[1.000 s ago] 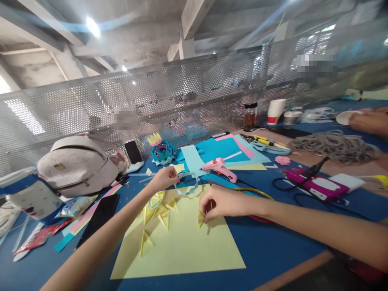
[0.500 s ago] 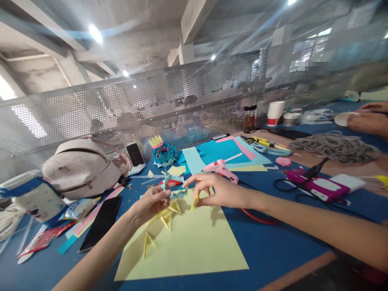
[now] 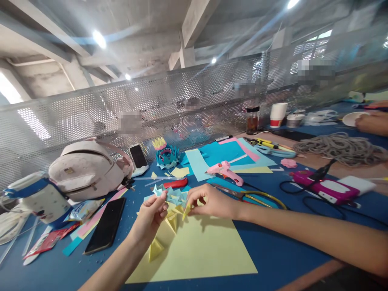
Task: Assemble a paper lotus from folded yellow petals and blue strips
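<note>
Left hand (image 3: 151, 216) pinched shut on a light-blue folded paper strip (image 3: 169, 195), zigzag with spiky points, held just above the worktop (image 3: 273, 254). Right hand (image 3: 209, 201) closed on a small yellow folded triangle (image 3: 187, 209), tip pointing down-left, close to the strip. Both hands nearly touch.

Under them: a large flat yellow sheet (image 3: 206, 250), matte, straight edges, near corner close to the worktop's front edge. More yellow folded triangles (image 3: 156, 248) lie on its left part, creased and sharp-cornered.

Worktop is blue, smooth. Left of the sheet a black phone (image 3: 106, 230) lies flat, glossy. Behind it a pale backpack (image 3: 86, 169), soft and rounded. Beyond the hands: red cutter (image 3: 176, 184), pink glue gun (image 3: 226, 171), scissors (image 3: 251, 195) with yellow loops, a finished blue-and-yellow paper flower (image 3: 165, 155), flat blue paper sheets (image 3: 224, 153). Right: magenta box (image 3: 325, 190) with black cable, grey cord pile (image 3: 342, 146).

Open room: the sheet's right half and the bare blue strip right of it. Perforated metal screen (image 3: 91, 117) closes off the back edge.
</note>
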The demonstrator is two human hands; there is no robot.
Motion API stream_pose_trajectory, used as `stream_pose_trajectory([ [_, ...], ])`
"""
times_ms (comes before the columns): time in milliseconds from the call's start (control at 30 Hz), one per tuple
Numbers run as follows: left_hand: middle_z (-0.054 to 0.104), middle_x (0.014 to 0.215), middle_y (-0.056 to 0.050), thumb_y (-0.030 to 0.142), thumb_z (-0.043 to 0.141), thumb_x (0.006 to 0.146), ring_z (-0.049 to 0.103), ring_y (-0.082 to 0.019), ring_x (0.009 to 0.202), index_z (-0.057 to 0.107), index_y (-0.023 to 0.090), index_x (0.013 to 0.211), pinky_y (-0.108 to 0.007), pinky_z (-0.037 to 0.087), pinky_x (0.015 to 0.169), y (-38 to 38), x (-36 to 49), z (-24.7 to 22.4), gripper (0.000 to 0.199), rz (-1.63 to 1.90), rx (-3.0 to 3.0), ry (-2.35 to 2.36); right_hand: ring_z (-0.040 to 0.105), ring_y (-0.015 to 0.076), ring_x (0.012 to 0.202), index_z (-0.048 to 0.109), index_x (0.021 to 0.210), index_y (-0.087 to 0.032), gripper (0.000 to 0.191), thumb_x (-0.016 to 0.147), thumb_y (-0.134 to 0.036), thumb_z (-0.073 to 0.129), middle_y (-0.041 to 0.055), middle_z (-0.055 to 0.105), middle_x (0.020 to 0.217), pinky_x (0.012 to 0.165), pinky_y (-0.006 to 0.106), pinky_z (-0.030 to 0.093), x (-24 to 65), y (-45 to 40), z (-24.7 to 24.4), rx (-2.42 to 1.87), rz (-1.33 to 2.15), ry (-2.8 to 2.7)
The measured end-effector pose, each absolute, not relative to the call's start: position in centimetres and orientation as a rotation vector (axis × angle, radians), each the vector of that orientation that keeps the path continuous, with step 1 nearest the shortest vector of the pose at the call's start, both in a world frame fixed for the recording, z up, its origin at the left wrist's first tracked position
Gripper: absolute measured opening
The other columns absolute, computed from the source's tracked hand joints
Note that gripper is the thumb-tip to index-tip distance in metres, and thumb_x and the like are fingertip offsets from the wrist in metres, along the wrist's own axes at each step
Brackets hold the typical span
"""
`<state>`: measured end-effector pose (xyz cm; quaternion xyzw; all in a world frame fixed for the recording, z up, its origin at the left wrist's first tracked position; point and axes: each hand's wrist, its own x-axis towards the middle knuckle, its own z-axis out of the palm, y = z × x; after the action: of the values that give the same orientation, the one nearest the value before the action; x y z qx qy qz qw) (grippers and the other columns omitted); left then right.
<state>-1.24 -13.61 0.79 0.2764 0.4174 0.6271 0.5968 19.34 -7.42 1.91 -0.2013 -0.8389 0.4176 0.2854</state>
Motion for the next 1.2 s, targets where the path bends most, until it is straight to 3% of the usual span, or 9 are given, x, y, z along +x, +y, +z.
stream_pose_trajectory([
  [133,0.054,0.054,0.007,0.033,0.094,0.049,0.048,-0.001,0.049,0.073,0.012,0.076,-0.009,0.036,0.042,-13.5,-1.0,0.1,0.04,1.533,0.691,0.998,0.05,0.0113,0.063,0.076,0.074,-0.014,0.019,0.073,-0.033,0.078,0.002,0.063,0.073,0.055,0.022,0.034,19.1,-7.6,1.2,-0.553,1.236,-2.171],
  [267,0.064,0.063,0.003,0.034,0.095,0.047,0.059,-0.006,0.056,0.074,0.014,0.08,-0.013,0.047,0.051,-13.5,-1.0,0.0,0.044,1.49,0.73,0.967,0.049,0.0113,0.063,0.076,0.072,-0.014,0.018,0.071,-0.032,0.079,0.0019,0.063,0.072,0.055,0.023,0.033,19.5,-6.9,0.7,-0.607,1.209,-2.165],
  [433,0.07,0.066,-0.002,0.04,0.088,0.061,0.068,-0.012,0.065,0.074,0.014,0.077,-0.02,0.055,0.063,-13.7,-1.2,-0.3,0.034,1.44,0.706,0.946,0.05,0.0111,0.062,0.076,0.072,-0.016,0.015,0.073,-0.03,0.077,0.0017,0.064,0.073,0.056,0.023,0.035,20.3,-6.0,0.6,-0.618,1.114,-2.2],
  [567,0.07,0.061,-0.003,0.042,0.087,0.062,0.064,-0.011,0.058,0.075,0.013,0.075,-0.018,0.052,0.059,-13.7,-1.7,-1.1,0.034,1.417,0.771,1.054,0.052,0.0113,0.063,0.077,0.076,-0.015,0.026,0.074,-0.04,0.077,0.0032,0.066,0.076,0.057,0.023,0.039,20.3,-6.2,0.2,-0.562,1.202,-2.195],
  [733,0.061,0.05,0.001,0.048,0.084,0.064,0.046,-0.004,0.045,0.072,0.013,0.065,-0.014,0.039,0.046,-13.8,-2.1,-1.7,0.038,1.497,0.923,1.125,0.06,0.0131,0.072,0.073,0.076,-0.014,0.033,0.071,-0.047,0.078,0.0064,0.068,0.1,0.063,0.025,0.047,20.1,-6.6,-0.9,-0.589,1.45,-1.961],
  [900,0.071,0.064,-0.004,0.044,0.084,0.065,0.051,-0.008,0.049,0.071,0.014,0.066,-0.019,0.046,0.051,-14.3,-1.4,-1.9,0.033,1.53,0.964,1.159,0.051,0.0088,0.056,0.067,0.077,-0.013,0.04,0.065,-0.048,0.082,-0.0013,0.06,0.064,0.054,0.021,0.041,20.0,-6.6,-1.1,-0.796,1.591,-1.758],
  [1033,0.076,0.083,-0.008,0.041,0.084,0.067,0.068,-0.018,0.071,0.077,0.016,0.084,-0.023,0.052,0.06,-14.6,-1.1,-2.3,0.031,1.524,0.983,1.225,0.055,0.0104,0.057,0.065,0.078,-0.013,0.044,0.061,-0.048,0.084,-0.0005,0.062,0.064,0.057,0.023,0.045,20.0,-6.2,-1.6,-0.786,1.648,-1.728],
  [1100,0.077,0.089,-0.01,0.041,0.083,0.067,0.07,-0.023,0.086,0.078,0.016,0.088,-0.024,0.053,0.064,-14.6,-1.1,-2.5,0.032,1.512,0.999,1.251,0.055,0.0101,0.056,0.065,0.078,-0.012,0.044,0.061,-0.048,0.084,-0.0007,0.061,0.063,0.056,0.023,0.045,20.0,-6.2,-1.8,-0.771,1.646,-1.741],
  [1200,0.077,0.093,-0.01,0.04,0.081,0.07,0.07,-0.025,0.09,0.078,0.017,0.091,-0.026,0.055,0.068,-14.6,-0.9,-2.7,0.032,1.472,1.05,1.277,0.054,0.0098,0.055,0.065,0.079,-0.012,0.043,0.064,-0.049,0.082,-0.0012,0.06,0.063,0.054,0.022,0.043,19.9,-6.4,-2.0,-0.724,1.632,-1.797],
])
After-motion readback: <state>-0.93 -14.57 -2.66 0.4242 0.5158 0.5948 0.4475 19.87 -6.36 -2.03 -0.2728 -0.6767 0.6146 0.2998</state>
